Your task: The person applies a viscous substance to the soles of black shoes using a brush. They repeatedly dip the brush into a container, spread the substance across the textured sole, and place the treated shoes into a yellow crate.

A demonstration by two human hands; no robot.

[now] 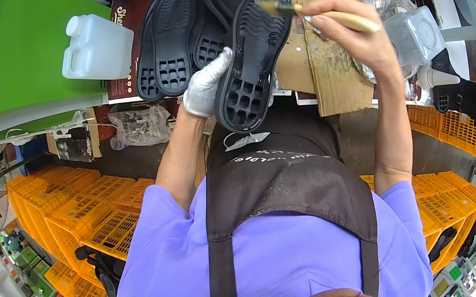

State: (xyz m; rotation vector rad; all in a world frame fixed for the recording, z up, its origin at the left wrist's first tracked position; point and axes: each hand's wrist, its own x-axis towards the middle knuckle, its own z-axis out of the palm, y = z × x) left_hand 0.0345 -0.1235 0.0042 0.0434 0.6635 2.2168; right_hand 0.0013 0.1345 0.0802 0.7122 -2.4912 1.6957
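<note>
Purple shirt [296, 252], left fingers [223, 65] gripping sole [251, 55], right fingers [330, 3] gripping brush [350, 21], jug [98, 49], contents unclear

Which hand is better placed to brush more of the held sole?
The right hand, probably: it holds the brush with bristles over the black sole, while the gloved left hand supports that sole.

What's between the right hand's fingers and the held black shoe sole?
Head view: the brush. Right hand grips its handle; the bristles sit over the black shoe sole's wavy-ridged end.
</note>
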